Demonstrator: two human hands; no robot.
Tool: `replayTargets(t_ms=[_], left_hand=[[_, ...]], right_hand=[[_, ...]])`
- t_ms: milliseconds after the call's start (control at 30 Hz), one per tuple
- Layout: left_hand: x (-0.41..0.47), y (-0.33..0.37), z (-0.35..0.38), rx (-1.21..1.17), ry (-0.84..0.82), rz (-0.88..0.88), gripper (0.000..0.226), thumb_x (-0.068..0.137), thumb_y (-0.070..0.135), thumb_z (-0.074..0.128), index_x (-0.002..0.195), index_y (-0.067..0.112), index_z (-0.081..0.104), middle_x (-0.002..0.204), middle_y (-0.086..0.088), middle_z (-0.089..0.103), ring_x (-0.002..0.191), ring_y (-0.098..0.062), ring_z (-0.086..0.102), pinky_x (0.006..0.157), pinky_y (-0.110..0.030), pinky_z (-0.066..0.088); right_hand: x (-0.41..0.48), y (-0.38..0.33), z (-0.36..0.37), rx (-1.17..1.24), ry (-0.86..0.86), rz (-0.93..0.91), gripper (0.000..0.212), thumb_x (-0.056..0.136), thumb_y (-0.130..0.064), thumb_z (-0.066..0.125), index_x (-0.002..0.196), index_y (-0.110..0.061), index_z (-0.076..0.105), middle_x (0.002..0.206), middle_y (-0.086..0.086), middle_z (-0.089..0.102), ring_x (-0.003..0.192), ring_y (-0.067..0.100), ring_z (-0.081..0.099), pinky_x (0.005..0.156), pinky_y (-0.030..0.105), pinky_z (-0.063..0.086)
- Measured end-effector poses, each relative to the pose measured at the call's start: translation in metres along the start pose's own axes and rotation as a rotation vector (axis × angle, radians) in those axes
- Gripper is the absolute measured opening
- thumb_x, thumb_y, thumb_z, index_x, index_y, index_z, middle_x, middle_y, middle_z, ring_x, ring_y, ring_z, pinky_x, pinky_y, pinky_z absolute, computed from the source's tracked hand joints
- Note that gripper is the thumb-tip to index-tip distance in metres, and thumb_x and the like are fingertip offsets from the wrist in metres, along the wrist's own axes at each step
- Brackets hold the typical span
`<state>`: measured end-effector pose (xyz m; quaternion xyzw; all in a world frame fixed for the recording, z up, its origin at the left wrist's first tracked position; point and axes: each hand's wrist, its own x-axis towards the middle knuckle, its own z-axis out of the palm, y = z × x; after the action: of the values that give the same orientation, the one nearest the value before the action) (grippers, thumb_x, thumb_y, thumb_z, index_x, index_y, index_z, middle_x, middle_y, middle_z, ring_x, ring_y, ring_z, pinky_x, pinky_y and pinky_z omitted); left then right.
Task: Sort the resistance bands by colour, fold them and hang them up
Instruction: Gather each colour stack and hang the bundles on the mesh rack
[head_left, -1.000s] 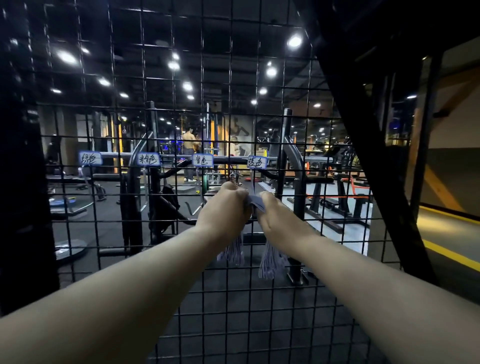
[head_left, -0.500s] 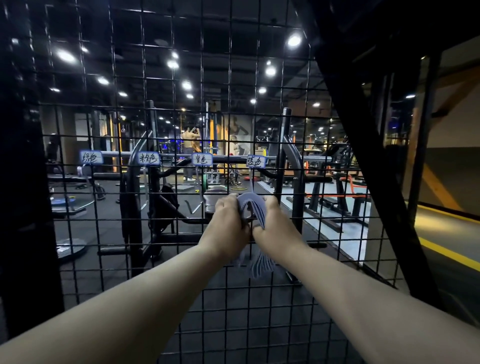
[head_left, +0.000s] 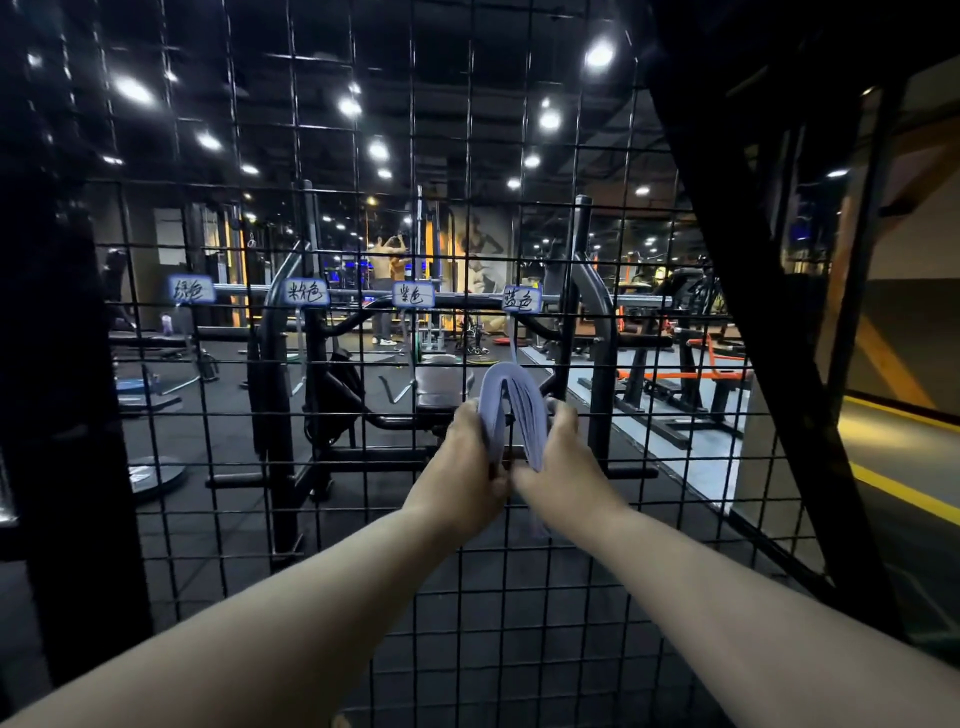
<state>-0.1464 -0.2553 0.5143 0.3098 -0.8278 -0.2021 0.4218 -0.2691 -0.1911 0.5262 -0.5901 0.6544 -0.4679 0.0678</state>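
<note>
Shows a folded pale-blue resistance band (head_left: 511, 400) arched upward in front of the black wire grid (head_left: 623, 519), just below the rightmost label (head_left: 521, 299) of four. Shows the left hand (head_left: 462, 462) and right hand (head_left: 561, 462) side by side, each gripping one end of the fold.

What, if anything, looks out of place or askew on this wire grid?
Nothing stands out. The labels sit in a row; left hand and right hand grip the folded bands below the rightmost label.
</note>
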Motion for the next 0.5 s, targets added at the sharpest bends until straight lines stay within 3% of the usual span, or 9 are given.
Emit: replayTargets(t_ms=[67,167,233,333,400,500], left_hand=[[-0.004,0.000,0.002,-0.004,0.034,-0.029,0.035,0.084,0.009,0.055,0.106,0.025,0.033,0.086,0.003,0.051,0.069,-0.011,0.049,0.059,-0.032,0.038],[-0.008,-0.002,0.004,-0.004,0.061,-0.047,0.030,0.086,0.013,0.054,0.104,0.025,0.033,0.084,0.003,0.053,0.072,-0.018,0.053,0.062,-0.036,0.043],[-0.013,-0.001,0.005,-0.002,0.053,-0.055,0.035,0.085,0.015,0.055,0.109,0.027,0.032,0.085,0.003,0.054,0.072,-0.017,0.054,0.064,-0.038,0.046],[-0.021,0.000,0.008,-0.023,0.035,-0.060,0.044,0.082,0.015,0.057,0.111,0.035,0.031,0.086,0.006,0.057,0.074,-0.017,0.058,0.066,-0.042,0.053],[-0.023,-0.002,0.010,-0.043,0.049,-0.074,0.038,0.085,0.016,0.056,0.108,0.036,0.033,0.087,0.008,0.057,0.075,-0.015,0.057,0.069,-0.044,0.054],[-0.024,-0.003,0.012,-0.052,0.075,-0.070,0.033,0.089,0.016,0.053,0.108,0.036,0.035,0.085,0.009,0.056,0.071,-0.009,0.054,0.062,-0.036,0.049]], right_hand=[[-0.005,0.004,0.003,-0.044,-0.027,0.006,0.047,0.087,-0.018,0.058,0.117,-0.028,0.024,0.096,0.004,0.060,0.077,0.026,0.062,0.067,0.049,0.054],[-0.006,0.010,0.005,-0.095,0.060,0.012,0.024,0.094,-0.022,0.052,0.102,-0.021,0.029,0.081,0.007,0.060,0.066,0.030,0.061,0.061,0.051,0.054],[-0.006,0.012,0.007,-0.108,0.139,-0.011,0.018,0.096,-0.028,0.052,0.101,-0.022,0.036,0.081,0.003,0.059,0.064,0.027,0.061,0.058,0.048,0.055],[-0.013,0.014,0.010,-0.187,0.224,-0.080,0.017,0.097,-0.037,0.053,0.101,-0.021,0.048,0.092,-0.001,0.057,0.076,0.022,0.061,0.067,0.045,0.055],[-0.019,0.016,0.011,-0.192,0.208,-0.089,0.022,0.097,-0.040,0.054,0.108,-0.021,0.053,0.098,-0.001,0.057,0.083,0.021,0.060,0.073,0.045,0.055],[-0.026,0.020,0.015,-0.199,0.108,-0.056,0.032,0.094,-0.032,0.056,0.123,-0.024,0.043,0.103,-0.001,0.058,0.089,0.022,0.062,0.076,0.045,0.054]])
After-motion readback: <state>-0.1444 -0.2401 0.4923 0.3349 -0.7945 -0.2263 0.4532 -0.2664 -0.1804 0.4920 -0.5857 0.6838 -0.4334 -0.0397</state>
